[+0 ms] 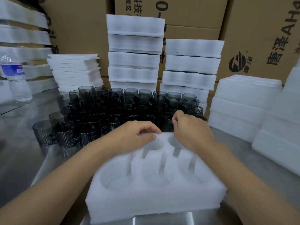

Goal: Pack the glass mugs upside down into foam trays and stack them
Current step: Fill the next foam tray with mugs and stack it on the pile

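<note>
A worker's left hand (138, 133) and right hand (190, 127) grip the far edge of an empty foam tray (154, 192) on a steel counter (21, 159), left fingers (152, 136) curled over the foam, right fingers pinched together at the rim; whether they hold foam or a mug cannot be told. Just beyond, dozens of smoked glass mugs (113, 111) stand upright, unpacked. Two stacks of closed trays (134, 59) rise behind them against cardboard boxes (259, 38), suggesting the job is well under way with much left.
</note>
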`<state>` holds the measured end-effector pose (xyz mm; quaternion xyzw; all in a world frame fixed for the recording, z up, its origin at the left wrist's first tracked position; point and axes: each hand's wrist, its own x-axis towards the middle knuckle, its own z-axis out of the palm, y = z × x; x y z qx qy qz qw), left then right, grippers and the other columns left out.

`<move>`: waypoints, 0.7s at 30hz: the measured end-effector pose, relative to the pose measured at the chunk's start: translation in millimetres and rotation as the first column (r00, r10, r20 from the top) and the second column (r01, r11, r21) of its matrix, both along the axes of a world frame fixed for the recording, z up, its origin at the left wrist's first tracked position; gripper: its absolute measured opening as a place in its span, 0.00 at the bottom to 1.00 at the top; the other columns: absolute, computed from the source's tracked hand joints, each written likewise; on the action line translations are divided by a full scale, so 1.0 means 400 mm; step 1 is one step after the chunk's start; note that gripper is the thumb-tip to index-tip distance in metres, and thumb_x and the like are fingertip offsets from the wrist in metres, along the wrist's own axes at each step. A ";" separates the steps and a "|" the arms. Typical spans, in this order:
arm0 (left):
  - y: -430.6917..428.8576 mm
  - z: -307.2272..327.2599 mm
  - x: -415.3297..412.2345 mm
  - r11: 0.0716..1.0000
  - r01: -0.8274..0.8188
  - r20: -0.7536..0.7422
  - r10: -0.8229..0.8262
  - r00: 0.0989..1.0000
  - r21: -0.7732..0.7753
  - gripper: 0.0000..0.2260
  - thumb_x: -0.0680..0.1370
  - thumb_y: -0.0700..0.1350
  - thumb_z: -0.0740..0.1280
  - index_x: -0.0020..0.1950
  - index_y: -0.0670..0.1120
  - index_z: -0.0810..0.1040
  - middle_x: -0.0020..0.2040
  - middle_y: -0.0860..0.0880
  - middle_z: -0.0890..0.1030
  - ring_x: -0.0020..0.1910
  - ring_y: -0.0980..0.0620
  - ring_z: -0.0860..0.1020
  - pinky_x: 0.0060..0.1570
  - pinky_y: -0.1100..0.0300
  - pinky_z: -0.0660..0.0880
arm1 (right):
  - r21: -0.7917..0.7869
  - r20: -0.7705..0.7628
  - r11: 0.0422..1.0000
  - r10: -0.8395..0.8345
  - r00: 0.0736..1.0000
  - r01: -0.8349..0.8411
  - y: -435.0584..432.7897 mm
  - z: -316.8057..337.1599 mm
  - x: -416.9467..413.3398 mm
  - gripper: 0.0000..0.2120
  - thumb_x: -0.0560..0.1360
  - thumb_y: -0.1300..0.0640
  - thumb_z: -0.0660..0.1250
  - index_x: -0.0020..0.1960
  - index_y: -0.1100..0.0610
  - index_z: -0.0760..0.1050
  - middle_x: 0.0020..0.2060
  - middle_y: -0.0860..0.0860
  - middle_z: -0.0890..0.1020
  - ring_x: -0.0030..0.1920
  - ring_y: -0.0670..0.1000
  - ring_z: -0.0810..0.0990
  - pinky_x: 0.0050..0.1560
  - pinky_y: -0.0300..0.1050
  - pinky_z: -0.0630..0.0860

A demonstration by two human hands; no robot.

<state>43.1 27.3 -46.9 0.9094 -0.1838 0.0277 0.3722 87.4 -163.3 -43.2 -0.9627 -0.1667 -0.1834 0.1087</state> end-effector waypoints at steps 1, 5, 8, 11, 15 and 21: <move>0.001 -0.002 0.002 1.000 -0.007 0.006 0.008 1.000 -0.024 0.09 0.78 0.45 0.66 0.52 0.59 0.79 0.48 0.58 0.82 0.47 0.66 0.78 0.51 0.70 0.73 | 0.026 0.044 0.999 0.027 0.999 -0.028 0.001 0.003 -0.004 0.03 0.81 0.56 0.53 0.50 0.51 0.64 0.40 0.47 0.73 0.39 0.54 0.73 0.35 0.47 0.61; 0.007 -0.011 0.017 0.987 -0.090 0.030 0.094 0.995 -0.131 0.12 0.77 0.43 0.67 0.58 0.57 0.77 0.45 0.61 0.82 0.47 0.68 0.77 0.46 0.77 0.70 | 0.134 0.221 0.988 0.051 0.974 -0.082 0.001 0.009 -0.012 0.08 0.82 0.54 0.52 0.54 0.52 0.68 0.42 0.45 0.74 0.38 0.50 0.71 0.34 0.46 0.60; 0.012 -0.013 0.025 0.979 -0.123 0.016 0.127 0.992 -0.160 0.17 0.77 0.44 0.66 0.65 0.55 0.74 0.45 0.67 0.81 0.48 0.68 0.77 0.50 0.72 0.70 | 0.196 0.265 0.975 0.051 0.963 -0.106 0.000 0.009 -0.009 0.07 0.82 0.54 0.52 0.54 0.52 0.69 0.41 0.45 0.74 0.37 0.48 0.71 0.31 0.43 0.58; 0.015 -0.012 0.026 0.961 -0.131 0.004 0.136 0.991 -0.242 0.21 0.77 0.44 0.67 0.69 0.55 0.69 0.47 0.66 0.82 0.50 0.65 0.78 0.54 0.67 0.71 | 0.264 0.296 0.953 0.067 0.953 -0.149 -0.002 0.007 -0.008 0.05 0.81 0.54 0.54 0.52 0.51 0.68 0.40 0.43 0.73 0.38 0.46 0.69 0.31 0.41 0.57; 0.014 -0.008 0.026 0.938 -0.136 -0.010 0.140 0.990 -0.320 0.24 0.77 0.44 0.67 0.71 0.56 0.66 0.47 0.61 0.83 0.50 0.63 0.79 0.54 0.66 0.71 | 0.264 0.328 0.942 0.116 0.938 -0.209 0.004 0.010 -0.014 0.04 0.81 0.54 0.55 0.51 0.50 0.69 0.39 0.40 0.71 0.37 0.44 0.69 0.32 0.34 0.58; 0.006 -0.004 0.019 0.922 -0.108 -0.039 0.101 0.994 -0.372 0.21 0.77 0.42 0.68 0.67 0.57 0.68 0.47 0.60 0.84 0.50 0.63 0.80 0.53 0.69 0.72 | 0.172 0.314 0.936 0.243 0.918 -0.307 0.005 0.021 -0.034 0.04 0.80 0.54 0.58 0.52 0.51 0.71 0.37 0.39 0.71 0.38 0.42 0.69 0.35 0.28 0.60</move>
